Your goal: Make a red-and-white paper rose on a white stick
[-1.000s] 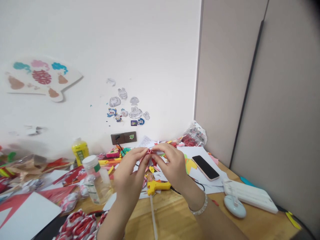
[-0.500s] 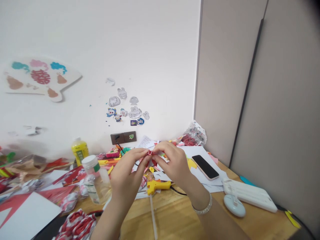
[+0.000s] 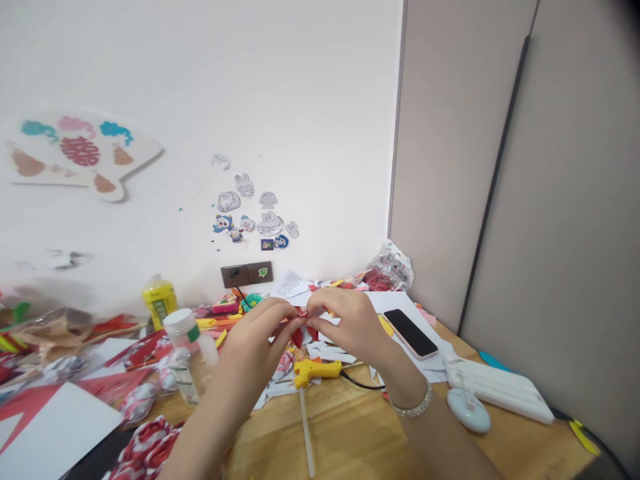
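Observation:
Above the middle of a cluttered wooden desk [image 3: 350,433], my left hand [image 3: 257,337] and my right hand [image 3: 345,320] pinch a small folded red paper piece [image 3: 301,313] between their fingertips. Most of the paper is hidden by my fingers. A beaded bracelet [image 3: 413,403] sits on my right wrist. Just below my hands a yellow glue gun [image 3: 317,370] lies on the desk, with a white glue stick [image 3: 306,427] pointing toward me.
A clear jar with a white lid [image 3: 183,353] and a yellow bottle [image 3: 159,300] stand at the left among red paper scraps [image 3: 145,453]. A phone [image 3: 411,333], a white case [image 3: 500,387] and a pale blue oval gadget [image 3: 467,410] lie at the right, near a beige partition [image 3: 550,200].
Both hands have sunk a little toward the desk with the red paper piece still pinched between them. The fingers have shifted slightly on it.

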`<state>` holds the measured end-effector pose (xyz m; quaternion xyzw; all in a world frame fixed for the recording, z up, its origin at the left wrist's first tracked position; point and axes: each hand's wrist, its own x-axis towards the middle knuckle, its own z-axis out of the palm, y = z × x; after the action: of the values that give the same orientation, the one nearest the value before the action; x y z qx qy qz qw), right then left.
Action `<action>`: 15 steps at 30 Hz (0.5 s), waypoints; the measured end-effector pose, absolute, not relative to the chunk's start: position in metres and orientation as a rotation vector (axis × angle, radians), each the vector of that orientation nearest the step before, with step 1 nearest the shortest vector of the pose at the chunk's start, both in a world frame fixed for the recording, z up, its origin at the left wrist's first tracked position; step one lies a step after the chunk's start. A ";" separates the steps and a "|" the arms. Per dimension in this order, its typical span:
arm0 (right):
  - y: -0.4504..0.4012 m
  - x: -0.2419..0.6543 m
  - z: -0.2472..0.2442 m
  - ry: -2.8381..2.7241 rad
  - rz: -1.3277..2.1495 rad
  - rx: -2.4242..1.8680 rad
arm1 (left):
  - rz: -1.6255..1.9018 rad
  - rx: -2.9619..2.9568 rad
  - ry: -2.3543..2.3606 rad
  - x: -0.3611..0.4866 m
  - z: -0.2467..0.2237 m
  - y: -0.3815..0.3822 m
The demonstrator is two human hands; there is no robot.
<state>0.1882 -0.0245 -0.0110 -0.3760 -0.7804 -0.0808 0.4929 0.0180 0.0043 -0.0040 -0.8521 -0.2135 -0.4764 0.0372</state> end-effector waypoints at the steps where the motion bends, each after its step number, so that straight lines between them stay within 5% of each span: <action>1: -0.024 0.190 -0.011 -1.916 -0.191 -0.887 | -1.447 -2.655 -0.654 0.017 -0.003 0.005; 15: -0.011 0.186 -0.022 -1.748 0.563 -1.077 | -1.231 -3.320 -1.212 0.002 -0.005 0.024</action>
<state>0.1859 -0.0110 -0.0224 -0.4426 -0.7179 0.2311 0.4850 0.0019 0.0237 -0.0053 -0.8474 -0.3093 -0.3142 -0.2958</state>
